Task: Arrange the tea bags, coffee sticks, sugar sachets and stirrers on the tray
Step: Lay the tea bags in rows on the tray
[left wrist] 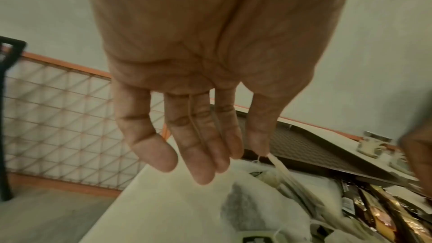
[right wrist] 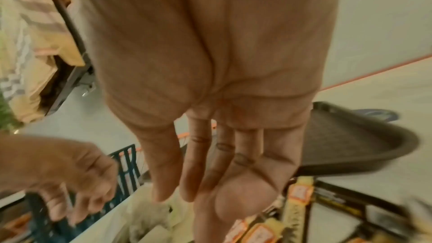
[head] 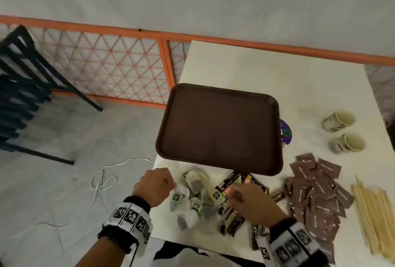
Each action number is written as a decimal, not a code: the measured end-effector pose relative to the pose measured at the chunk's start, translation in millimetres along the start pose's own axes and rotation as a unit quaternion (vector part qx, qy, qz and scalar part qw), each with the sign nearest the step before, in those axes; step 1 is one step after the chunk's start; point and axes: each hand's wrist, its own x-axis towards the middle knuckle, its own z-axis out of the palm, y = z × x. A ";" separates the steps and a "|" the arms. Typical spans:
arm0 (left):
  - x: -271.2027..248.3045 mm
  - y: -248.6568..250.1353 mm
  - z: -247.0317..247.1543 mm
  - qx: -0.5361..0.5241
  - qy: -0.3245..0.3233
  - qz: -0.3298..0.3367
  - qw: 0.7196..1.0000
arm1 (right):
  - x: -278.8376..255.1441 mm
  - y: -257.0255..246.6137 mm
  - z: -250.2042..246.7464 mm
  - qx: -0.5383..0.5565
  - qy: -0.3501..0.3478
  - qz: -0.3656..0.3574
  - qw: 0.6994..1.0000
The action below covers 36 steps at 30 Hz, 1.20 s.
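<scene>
— Brown plastic tray is sitting bare on the white table; blur is smearing my wrist views.

— Your hands?

— I'm hovering both over the heap of white paper tea bags. My left hand is pinching one tea bag by its edge. My right hand is hanging loosely spread, though what it's touching I cannot tell. Dark coffee sticks, brown sugar sachets and pale wooden stirrers are lying rightward.

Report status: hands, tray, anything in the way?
Left hand pinching a tea bag; right hand open over coffee sticks. Tray bare. Nothing blocking.
</scene>
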 end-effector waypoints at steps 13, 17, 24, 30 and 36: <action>26.4 42.9 9.6 -0.045 -0.085 0.069 0.993 | 31.9 -18.7 18.7 0.064 0.029 0.038 0.997; 16.3 31.1 -20.9 -0.323 -0.111 0.092 0.935 | 36.9 -17.8 16.8 0.069 0.066 0.049 0.994; 1.3 30.5 -56.1 -0.527 -0.140 0.079 0.835 | 65.5 -49.5 31.5 -0.051 0.023 0.057 0.997; 2.1 11.6 -68.2 -0.556 -0.100 0.085 0.821 | 91.7 -65.1 51.2 -0.076 -0.009 0.095 0.993; 12.8 -5.3 -50.9 -0.479 -0.045 0.027 0.876 | 71.0 -60.6 17.9 0.028 0.015 0.034 0.999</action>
